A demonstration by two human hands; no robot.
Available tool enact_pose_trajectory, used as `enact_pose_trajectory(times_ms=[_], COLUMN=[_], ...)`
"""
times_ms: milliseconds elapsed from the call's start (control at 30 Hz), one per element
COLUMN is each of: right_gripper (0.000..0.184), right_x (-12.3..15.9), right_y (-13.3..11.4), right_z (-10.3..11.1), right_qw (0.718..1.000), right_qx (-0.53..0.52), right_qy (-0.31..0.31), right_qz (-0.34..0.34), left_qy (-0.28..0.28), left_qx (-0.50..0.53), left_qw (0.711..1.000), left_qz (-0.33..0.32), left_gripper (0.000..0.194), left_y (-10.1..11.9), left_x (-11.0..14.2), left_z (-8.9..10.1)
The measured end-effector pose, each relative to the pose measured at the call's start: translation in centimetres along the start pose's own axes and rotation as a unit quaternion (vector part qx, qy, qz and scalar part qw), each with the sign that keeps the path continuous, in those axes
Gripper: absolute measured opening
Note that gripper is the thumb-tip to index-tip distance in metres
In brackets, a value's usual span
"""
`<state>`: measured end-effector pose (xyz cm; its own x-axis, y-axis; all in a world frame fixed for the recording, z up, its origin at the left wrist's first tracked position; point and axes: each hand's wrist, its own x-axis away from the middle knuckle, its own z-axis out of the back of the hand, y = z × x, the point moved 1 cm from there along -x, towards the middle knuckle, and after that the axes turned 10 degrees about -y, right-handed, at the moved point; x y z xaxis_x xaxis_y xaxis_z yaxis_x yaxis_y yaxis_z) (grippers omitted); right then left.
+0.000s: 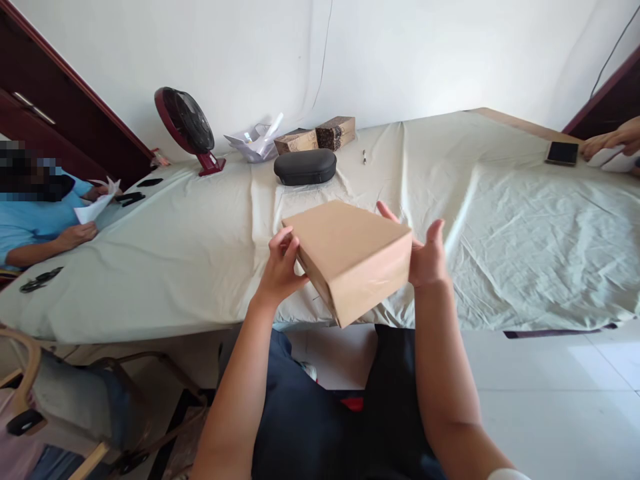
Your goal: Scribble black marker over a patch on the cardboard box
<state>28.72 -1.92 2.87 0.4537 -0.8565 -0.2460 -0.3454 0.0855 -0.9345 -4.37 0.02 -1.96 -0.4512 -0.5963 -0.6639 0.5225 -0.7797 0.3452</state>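
I hold a plain brown cardboard box (pixel 350 257) in the air above the near edge of a cloth-covered table (pixel 190 260). My left hand (pixel 281 267) grips its left end, fingers curled over the edge. My right hand (pixel 425 253) presses flat against the right end, thumb and fingers stretched upward. The box is tilted, one corner pointing down toward me.
On the table beyond lie a black oval case (pixel 305 166), two small patterned boxes (pixel 316 137), crumpled paper (pixel 255 143), a red fan (pixel 187 127) and a pen (pixel 365 157). A person in blue (pixel 45 220) holds paper at left. Another person's hand (pixel 613 141) rests beside a phone (pixel 563 153) at right.
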Motion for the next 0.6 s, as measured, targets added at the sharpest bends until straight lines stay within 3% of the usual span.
enact_pose_trajectory(times_ms=[67,133,200,267,367,433,533,600], right_gripper=[0.110,0.097,0.089,0.091,0.101,0.107,0.112,0.110], right_x=[0.1,0.0,-0.1,-0.3,-0.6,-0.9,-1.3,-1.4], right_y=[0.1,0.2,0.3,0.3,0.2,0.1,0.1,0.2], right_z=[0.1,0.2,0.2,0.2,0.1,0.1,0.0,-0.1], right_qw=[0.997,0.994,0.994,0.997,0.996,0.984,0.964,0.961], right_qx=[-0.019,-0.010,-0.003,0.013,0.089,0.163,0.232,0.247], right_qy=[0.016,0.032,0.048,0.054,0.006,-0.057,-0.119,-0.118], right_qz=[-0.071,-0.106,-0.097,-0.049,0.031,0.048,0.046,0.042], left_qy=[0.006,0.009,0.013,0.010,-0.025,-0.048,-0.050,-0.034], left_qx=[-0.061,-0.068,-0.036,0.091,0.327,0.425,0.483,0.486], left_qw=[0.998,0.998,0.999,0.987,0.909,0.859,0.820,0.814], left_qz=[-0.033,-0.015,0.034,0.130,0.257,0.282,0.304,0.316], left_gripper=[0.088,0.074,0.066,0.064,0.071,0.083,0.092,0.094], left_y=[-0.6,-0.9,-0.9,-0.6,0.2,0.8,1.8,2.3], left_x=[0.2,0.0,-0.4,-0.9,-0.9,-0.6,0.0,-0.1], left_z=[0.2,0.2,0.2,0.1,-0.5,-1.1,-2.1,-2.5])
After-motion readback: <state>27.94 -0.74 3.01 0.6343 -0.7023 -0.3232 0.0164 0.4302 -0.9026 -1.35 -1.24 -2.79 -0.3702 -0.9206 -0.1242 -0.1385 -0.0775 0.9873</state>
